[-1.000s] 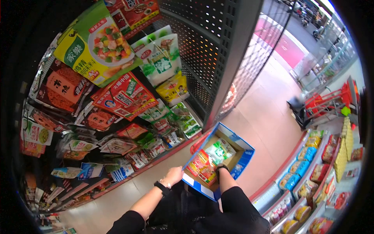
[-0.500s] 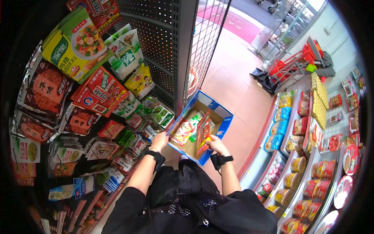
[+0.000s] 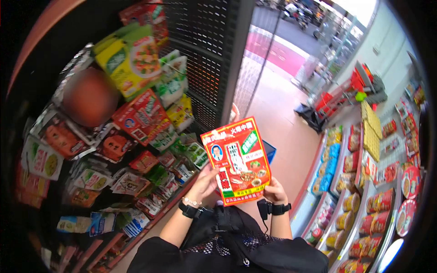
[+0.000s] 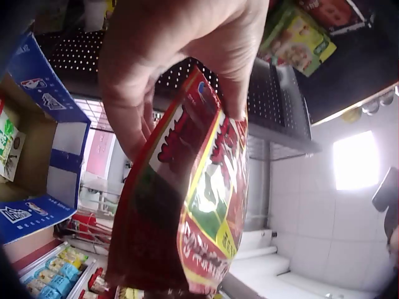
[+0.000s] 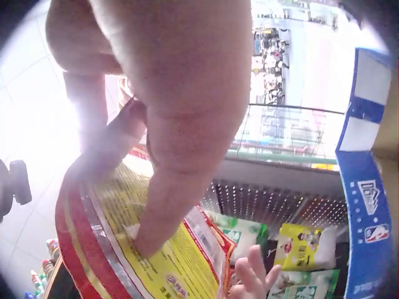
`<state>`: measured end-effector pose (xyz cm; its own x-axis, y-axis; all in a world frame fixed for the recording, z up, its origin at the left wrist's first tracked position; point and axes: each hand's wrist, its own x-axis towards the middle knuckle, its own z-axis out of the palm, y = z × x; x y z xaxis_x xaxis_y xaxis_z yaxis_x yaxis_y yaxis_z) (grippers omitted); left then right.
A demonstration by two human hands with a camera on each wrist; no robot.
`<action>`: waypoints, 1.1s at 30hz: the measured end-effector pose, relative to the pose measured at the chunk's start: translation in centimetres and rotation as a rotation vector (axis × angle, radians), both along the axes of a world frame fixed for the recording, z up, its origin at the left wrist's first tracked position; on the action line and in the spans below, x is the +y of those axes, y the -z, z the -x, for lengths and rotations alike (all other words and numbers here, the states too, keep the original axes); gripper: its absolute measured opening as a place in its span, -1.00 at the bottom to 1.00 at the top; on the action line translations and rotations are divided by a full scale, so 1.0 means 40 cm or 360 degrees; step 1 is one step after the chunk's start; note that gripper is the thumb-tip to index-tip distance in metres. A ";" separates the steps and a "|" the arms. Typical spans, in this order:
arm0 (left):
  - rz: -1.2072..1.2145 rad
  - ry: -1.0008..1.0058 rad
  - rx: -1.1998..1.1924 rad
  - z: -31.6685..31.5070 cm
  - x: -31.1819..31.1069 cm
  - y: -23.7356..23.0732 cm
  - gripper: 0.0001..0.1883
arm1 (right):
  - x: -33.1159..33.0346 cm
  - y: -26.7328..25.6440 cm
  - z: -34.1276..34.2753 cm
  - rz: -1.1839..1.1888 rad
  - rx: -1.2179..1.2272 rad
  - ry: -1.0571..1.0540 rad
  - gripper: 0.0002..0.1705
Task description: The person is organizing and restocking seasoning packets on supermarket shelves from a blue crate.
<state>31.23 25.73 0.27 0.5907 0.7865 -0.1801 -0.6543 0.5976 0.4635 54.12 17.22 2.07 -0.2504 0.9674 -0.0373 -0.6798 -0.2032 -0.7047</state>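
Note:
A red seasoning packet (image 3: 237,159) is held up in front of the body, its printed face toward the head camera. My left hand (image 3: 205,183) grips its left edge; my right hand (image 3: 276,191) pinches the lower right corner. In the left wrist view, the left hand's thumb and fingers (image 4: 129,121) straddle the top of the red packaging (image 4: 156,205); whether this is one packet or two, I cannot tell. The right wrist view has the right hand (image 5: 168,118) with a finger on the packet's yellow back (image 5: 124,199).
A blue box (image 3: 269,151) is mostly hidden behind the packet; in the left wrist view a green-and-white packet (image 4: 9,146) lies inside it. Hanging packets (image 3: 136,116) fill the rack at left. Shelves of packaged food (image 3: 348,204) line the right, with a red cart (image 3: 355,84) beyond.
The red packet has come up out of the blue box and turned its face upward. My left hand has moved from the box's edge to the packet; the right hand still holds it.

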 end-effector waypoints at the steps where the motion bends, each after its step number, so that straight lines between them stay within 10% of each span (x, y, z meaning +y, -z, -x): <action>1: 0.0120 -0.0012 -0.0130 0.053 -0.016 -0.006 -0.49 | 0.014 -0.007 0.038 -0.0080 -0.0024 -0.0145 -0.50; 8: -0.0241 -0.0611 0.0366 0.200 -0.089 -0.075 -0.60 | 0.050 -0.017 0.185 -0.0055 -0.0675 -0.0449 -0.41; 18: -0.1084 -0.0893 0.1384 0.307 -0.157 -0.247 -0.67 | 0.070 -0.027 0.342 0.0046 -0.0620 -0.0505 -0.52; 33: -0.0815 -0.0825 0.1257 0.293 -0.127 -0.206 -0.67 | 0.023 -0.037 0.367 0.0244 -0.0791 -0.0189 -0.51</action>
